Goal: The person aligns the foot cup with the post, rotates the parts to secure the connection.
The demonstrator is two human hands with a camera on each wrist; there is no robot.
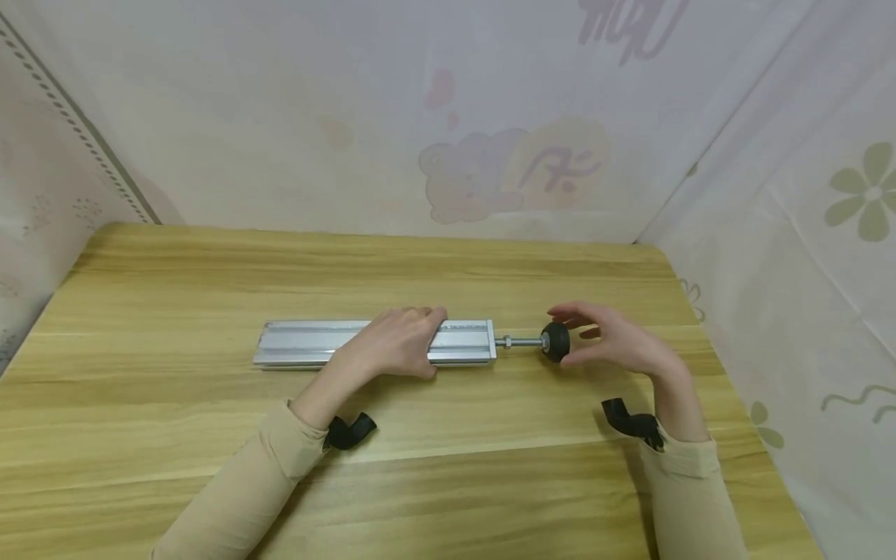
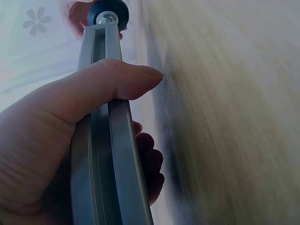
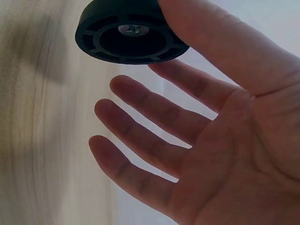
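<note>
Under black knob, screw head, rt wrist only.

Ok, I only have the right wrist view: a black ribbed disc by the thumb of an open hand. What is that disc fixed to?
Observer: The black disc sits on a threaded rod that runs into the end of an aluminium rail.
Operator: Is the rail lifted?
Observer: No. In the head view it lies on the wooden table.
Operator: And the other hand?
Observer: The left hand grips the rail towards its rod end. The thumb is on one side and the fingers curl round the other.
</note>
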